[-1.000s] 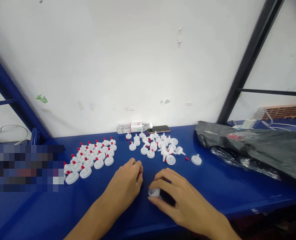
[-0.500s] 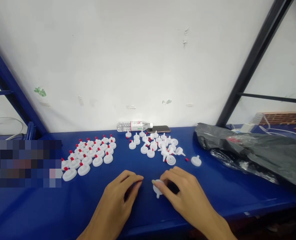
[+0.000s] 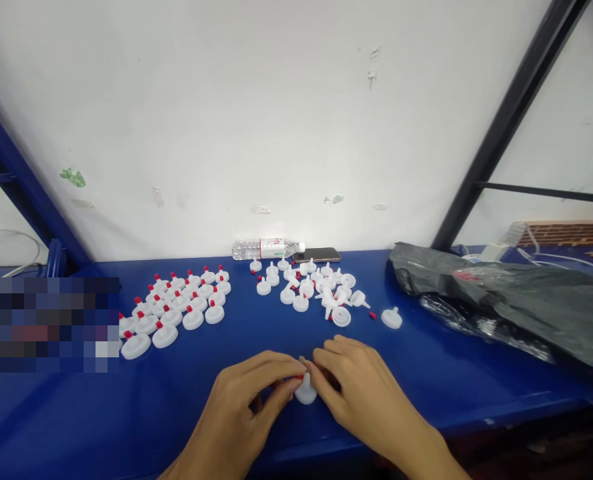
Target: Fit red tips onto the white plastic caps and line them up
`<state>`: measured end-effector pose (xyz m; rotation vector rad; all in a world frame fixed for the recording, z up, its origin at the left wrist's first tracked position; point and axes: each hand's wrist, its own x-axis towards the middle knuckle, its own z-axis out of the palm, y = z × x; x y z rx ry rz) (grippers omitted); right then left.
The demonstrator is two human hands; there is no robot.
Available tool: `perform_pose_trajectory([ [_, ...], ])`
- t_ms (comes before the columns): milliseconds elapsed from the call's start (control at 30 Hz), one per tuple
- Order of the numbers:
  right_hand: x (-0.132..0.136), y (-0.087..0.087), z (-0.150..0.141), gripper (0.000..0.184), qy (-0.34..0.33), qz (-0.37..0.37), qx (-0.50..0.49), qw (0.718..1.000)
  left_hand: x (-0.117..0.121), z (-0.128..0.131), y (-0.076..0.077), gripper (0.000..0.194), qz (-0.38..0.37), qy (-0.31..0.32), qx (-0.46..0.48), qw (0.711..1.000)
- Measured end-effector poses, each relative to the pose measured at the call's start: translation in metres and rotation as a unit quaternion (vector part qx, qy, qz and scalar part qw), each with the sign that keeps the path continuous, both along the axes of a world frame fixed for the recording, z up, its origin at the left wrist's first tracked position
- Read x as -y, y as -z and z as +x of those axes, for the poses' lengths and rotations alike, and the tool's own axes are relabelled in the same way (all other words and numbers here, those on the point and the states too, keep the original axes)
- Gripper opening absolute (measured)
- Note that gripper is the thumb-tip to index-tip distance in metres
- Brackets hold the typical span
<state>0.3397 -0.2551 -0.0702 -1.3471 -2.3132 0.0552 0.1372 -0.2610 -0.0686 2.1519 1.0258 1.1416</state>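
A white nozzle cap [image 3: 305,393] stands spout-up near the front of the blue table. My right hand [image 3: 363,383] grips its right side, with thumb and fingertips curled close around the spout. Pinched between the thumb and forefinger of my left hand [image 3: 253,393] is a small red tip cap [image 3: 299,377], mostly hidden, right beside the spout. On the left, several white caps with red tips [image 3: 175,303] stand in rows. At the back middle lies a loose pile of white nozzle caps [image 3: 326,287], with small red tip caps [image 3: 373,315] scattered among and beside them.
A clear water bottle [image 3: 266,249] lies along the wall beside a dark phone [image 3: 319,255]. A grey plastic bag [image 3: 496,300] covers the table's right side. Blue [image 3: 31,180] and black [image 3: 506,127] slanted posts flank the table. A pixelated patch hides the left edge.
My right hand has turned the white nozzle cap spout-up and shifted it slightly left. My left hand has moved right, bringing the red tip cap to the spout.
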Motion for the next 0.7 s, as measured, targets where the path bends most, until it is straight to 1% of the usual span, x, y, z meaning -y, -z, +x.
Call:
perform_pose_trajectory([
  [133, 0.0, -0.001, -0.001, 0.031, -0.002, -0.01, 0.012, 1.0, -0.001, 0.004, 0.0, 0.024, 0.035, 0.024, 0.013, 0.999],
  [300, 0.001, -0.001, 0.0, 0.025, -0.005, -0.017, 0.02, 1.0, -0.001, 0.01, 0.001, 0.029, 0.046, 0.032, 0.005, 0.998],
  [467, 0.002, 0.001, 0.001, 0.026, -0.013, -0.023, 0.019, 0.999, -0.001, 0.011, 0.004, 0.032, 0.085, 0.035, -0.007, 0.996],
  [600, 0.0, 0.003, 0.002, 0.027, -0.016, -0.02, 0.011, 1.0, 0.0, 0.01, 0.006, 0.032, 0.08, 0.033, -0.024, 0.996],
  [700, 0.0, 0.004, 0.002, 0.032, -0.008, -0.016, 0.003, 1.0, 0.001, 0.01, 0.008, 0.03, 0.07, 0.017, -0.035, 0.997],
])
